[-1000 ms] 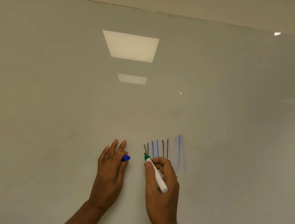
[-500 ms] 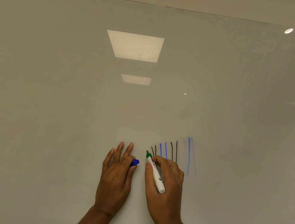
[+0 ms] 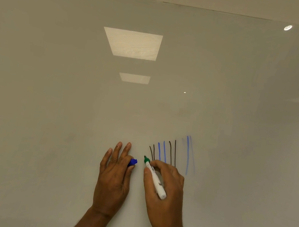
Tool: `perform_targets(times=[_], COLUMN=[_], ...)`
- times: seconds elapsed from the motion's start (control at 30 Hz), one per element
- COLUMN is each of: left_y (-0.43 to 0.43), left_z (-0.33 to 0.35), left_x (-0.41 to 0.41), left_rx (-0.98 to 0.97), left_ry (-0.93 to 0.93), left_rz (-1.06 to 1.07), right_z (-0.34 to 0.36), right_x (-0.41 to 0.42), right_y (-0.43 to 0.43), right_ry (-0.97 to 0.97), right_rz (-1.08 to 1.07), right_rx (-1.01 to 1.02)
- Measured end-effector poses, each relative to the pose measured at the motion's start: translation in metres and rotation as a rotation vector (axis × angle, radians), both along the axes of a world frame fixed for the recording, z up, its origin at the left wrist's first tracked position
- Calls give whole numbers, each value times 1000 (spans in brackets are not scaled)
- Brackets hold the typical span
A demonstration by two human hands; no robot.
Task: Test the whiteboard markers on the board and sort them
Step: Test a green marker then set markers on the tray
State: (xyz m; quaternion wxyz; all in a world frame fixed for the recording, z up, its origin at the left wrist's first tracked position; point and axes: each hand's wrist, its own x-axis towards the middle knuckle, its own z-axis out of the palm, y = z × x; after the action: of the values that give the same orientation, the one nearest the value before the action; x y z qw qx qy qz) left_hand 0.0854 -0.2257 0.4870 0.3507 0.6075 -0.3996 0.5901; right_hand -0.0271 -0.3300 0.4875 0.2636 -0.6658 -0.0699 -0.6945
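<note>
A glossy whiteboard (image 3: 69, 102) fills the view. My right hand (image 3: 166, 190) grips a white marker with a green tip (image 3: 153, 177); the tip touches the board just left of a row of dark and blue test strokes (image 3: 166, 153). My left hand (image 3: 113, 177) lies against the board with its fingers stretched upward. It pinches a blue marker cap (image 3: 132, 162) between thumb and forefinger. A longer, paler blue stroke (image 3: 187, 155) stands to the right of the row.
Two ceiling light panels (image 3: 132, 44) and a small round lamp (image 3: 288, 27) are mirrored in the board. The board's top edge (image 3: 160, 0) runs across the upper part of the view.
The view has shifted a little, so hands and strokes sit further right in frame. The green tip has stayed at the left end of the strokes. My left hand keeps the blue cap.
</note>
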Motion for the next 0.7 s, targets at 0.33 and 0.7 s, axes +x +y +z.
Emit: perform_targets(times=[0.33,0.7], left_y=[-1,8], left_z=[-1,-6], left_x=[2,-39], left_rx=[4,-129], left_ry=[0,358], left_rz=[14,-261], right_z=[-13,-45], right_x=[5,-58], right_y=[-1,13], right_ry=[-9,314], right_rz=[-59,329], right_rx=[-83,240])
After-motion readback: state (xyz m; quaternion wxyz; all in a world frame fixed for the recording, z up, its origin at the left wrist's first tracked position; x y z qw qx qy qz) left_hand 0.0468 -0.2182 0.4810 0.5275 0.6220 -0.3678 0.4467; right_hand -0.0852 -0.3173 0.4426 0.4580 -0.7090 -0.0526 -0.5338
